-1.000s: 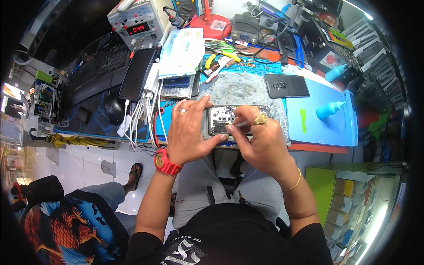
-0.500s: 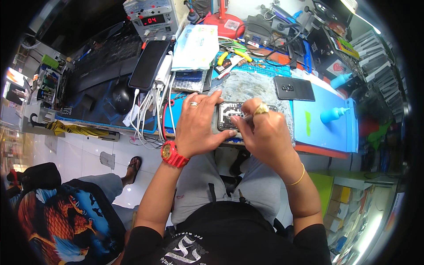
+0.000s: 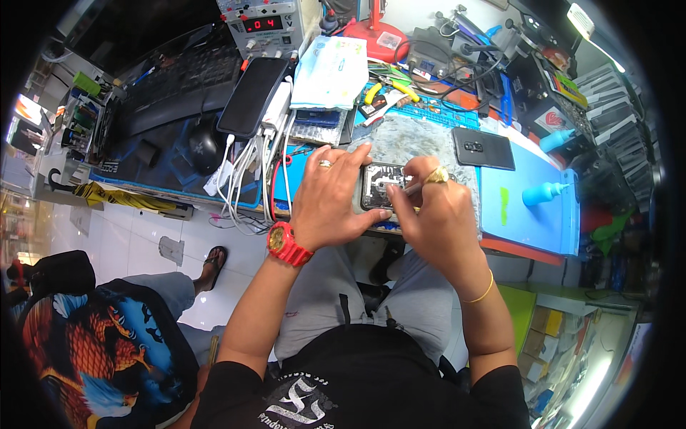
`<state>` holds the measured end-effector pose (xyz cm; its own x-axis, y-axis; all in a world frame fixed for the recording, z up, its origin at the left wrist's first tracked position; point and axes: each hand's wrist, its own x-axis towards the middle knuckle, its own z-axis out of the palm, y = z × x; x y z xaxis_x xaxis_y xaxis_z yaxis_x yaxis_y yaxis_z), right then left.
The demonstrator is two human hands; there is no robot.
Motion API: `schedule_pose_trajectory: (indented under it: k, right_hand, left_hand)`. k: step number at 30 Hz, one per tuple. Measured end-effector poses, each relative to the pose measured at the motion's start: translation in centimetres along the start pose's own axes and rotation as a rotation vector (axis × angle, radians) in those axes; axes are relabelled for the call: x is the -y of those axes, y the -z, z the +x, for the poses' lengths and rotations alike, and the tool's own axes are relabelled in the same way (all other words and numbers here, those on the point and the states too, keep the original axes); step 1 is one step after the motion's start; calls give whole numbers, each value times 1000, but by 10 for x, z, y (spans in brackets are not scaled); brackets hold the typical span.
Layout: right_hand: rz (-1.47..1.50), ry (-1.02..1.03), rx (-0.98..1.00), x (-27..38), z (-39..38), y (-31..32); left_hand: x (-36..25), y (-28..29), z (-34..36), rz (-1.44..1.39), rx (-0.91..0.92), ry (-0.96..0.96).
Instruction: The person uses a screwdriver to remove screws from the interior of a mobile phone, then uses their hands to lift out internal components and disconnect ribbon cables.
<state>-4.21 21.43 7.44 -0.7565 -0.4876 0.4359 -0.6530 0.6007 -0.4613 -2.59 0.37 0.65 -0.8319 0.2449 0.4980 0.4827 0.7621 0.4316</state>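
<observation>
An opened phone [image 3: 379, 181], its dark inner board and silvery parts showing, lies on a worn grey mat [image 3: 411, 139]. My left hand [image 3: 330, 196] braces its left end, with the thumb along the near edge and the fingers by the far corner. Over the phone's right half, my right hand [image 3: 443, 207] is closed in a pinch. A thin greyish piece shows between its fingertips, too covered to name. The fingers hide much of the board's right side.
A dark phone [image 3: 484, 149] lies right of the mat, beside a blue board with a light-blue bottle [image 3: 544, 193]. Leftward are another phone [image 3: 252, 96], white cables [image 3: 243, 179] and a mouse [image 3: 207, 146]. Behind stand yellow-handled pliers [image 3: 406, 91] and a power supply [image 3: 263, 27]. Someone sits lower left.
The whole view has shifted a little, so the bench appears farther right. My right fingertips have moved slightly over the board; my left hand keeps its place at the phone.
</observation>
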Motion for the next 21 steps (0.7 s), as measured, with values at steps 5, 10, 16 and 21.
schedule_pose_trajectory:
  k: [5, 10, 16, 21]
  right_hand:
    - [6, -21, -21, 5, -4, 1]
    - [121, 38, 49, 4, -2, 5]
    - [35, 7, 33, 6, -2, 7]
    - [-39, -61, 22, 3, 0, 6]
  left_hand:
    - [-1, -1, -1, 24, -32, 1]
    - [-1, 1, -2, 19, -21, 19]
    - [-1, 1, -1, 16, -5, 21]
    - [-2, 0, -1, -2, -23, 15]
